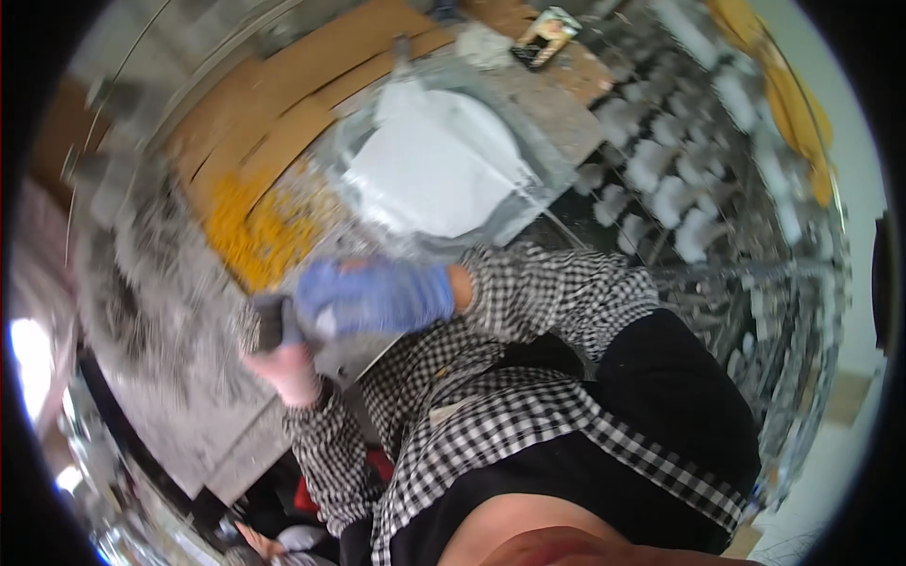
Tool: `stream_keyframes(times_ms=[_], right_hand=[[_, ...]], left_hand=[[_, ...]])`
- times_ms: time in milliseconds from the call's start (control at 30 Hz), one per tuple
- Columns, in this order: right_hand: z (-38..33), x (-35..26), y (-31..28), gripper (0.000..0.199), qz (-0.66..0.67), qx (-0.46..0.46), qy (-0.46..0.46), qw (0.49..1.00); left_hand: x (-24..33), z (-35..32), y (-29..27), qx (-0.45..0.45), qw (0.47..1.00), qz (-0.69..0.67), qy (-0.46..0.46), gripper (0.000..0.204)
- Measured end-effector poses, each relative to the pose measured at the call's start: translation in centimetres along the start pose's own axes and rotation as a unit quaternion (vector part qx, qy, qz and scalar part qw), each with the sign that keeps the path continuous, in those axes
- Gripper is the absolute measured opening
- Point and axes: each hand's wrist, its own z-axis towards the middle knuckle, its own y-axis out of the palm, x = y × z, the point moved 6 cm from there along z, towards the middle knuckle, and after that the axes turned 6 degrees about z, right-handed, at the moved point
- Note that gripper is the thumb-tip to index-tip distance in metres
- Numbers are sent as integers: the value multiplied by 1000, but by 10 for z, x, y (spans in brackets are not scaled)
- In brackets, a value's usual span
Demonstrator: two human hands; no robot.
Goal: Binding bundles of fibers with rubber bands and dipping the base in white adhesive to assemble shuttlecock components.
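The picture is smeared with motion, so fine detail is lost. The right hand (377,297), in a blue glove, reaches leftward across the body from a black-and-white checked sleeve (557,292); its fingers look curled toward a short dark handle-like object (271,323), though I cannot tell whether they truly grip it. The bare left hand (288,370) sits just below, closed around the lower part of that same dark object. Both hands hover over the grey, dust-covered table (160,377). Just beyond the gloved hand stands a large round metal basin holding white material (444,170), its rim close to the wrist. Left of the basin a patch of yellow crumbs (255,231) lies on the table, beside brown cardboard sheets (311,85).
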Motion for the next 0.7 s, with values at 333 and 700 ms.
stream_keyframes(times_ms=[333,700], right_hand=[[-24,11,-42,53,80,139,243,957],[-64,46,-93,80,-115,17,441,890]], left_hand=[[113,-27,13,-164,958,-206,-115,23],[153,-68,72,-144,871,223,414,30]])
